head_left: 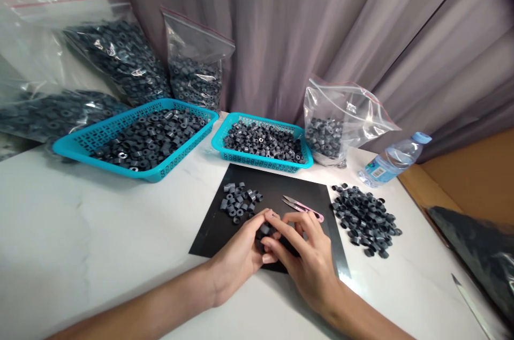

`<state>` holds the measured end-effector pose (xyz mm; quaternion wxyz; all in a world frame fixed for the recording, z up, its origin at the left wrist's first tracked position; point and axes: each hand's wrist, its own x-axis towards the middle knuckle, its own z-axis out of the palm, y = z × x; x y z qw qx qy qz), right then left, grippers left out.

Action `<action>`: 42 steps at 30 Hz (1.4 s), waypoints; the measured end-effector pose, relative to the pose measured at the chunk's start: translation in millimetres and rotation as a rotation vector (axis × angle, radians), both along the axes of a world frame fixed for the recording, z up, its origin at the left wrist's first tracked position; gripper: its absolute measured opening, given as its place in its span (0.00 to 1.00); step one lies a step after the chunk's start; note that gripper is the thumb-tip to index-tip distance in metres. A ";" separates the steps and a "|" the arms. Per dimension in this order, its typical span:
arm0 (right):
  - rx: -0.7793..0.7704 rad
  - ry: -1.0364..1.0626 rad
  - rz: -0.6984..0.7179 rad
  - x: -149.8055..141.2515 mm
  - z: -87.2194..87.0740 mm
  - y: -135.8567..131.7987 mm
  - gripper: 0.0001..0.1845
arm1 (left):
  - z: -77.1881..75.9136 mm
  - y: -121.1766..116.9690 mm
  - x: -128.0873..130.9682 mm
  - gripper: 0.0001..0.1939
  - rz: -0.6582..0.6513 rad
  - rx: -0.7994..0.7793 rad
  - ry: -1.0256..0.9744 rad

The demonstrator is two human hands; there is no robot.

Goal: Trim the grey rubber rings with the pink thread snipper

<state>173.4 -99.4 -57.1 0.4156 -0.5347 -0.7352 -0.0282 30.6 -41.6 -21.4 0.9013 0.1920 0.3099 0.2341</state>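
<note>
Above the near part of a black mat [212,233], my two hands meet around a few small dark grey plastic rings [265,229]. My left hand [244,246] is cupped with the rings inside it. The fingers of my right hand [307,246] curl in from the other side, thumb and fingertips closed at the rings; exactly what they pinch is hidden. A small pile of grey rings [239,202] lies on the mat just beyond my left hand. Pink-handled thread snips [307,209] lie on the mat beyond my right hand, blades pointing left.
Two blue baskets [155,173] [261,160] full of rings stand behind the mat. Zip bags of rings [196,69] [327,134] line the curtain. A loose ring heap [365,219], a water bottle [395,160] and a craft knife [471,302] lie at the right.
</note>
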 end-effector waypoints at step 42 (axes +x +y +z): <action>-0.254 0.730 0.004 -6.6 -2.0 39.5 0.16 | 173.8 143.7 130.7 0.14 -0.096 2.330 0.765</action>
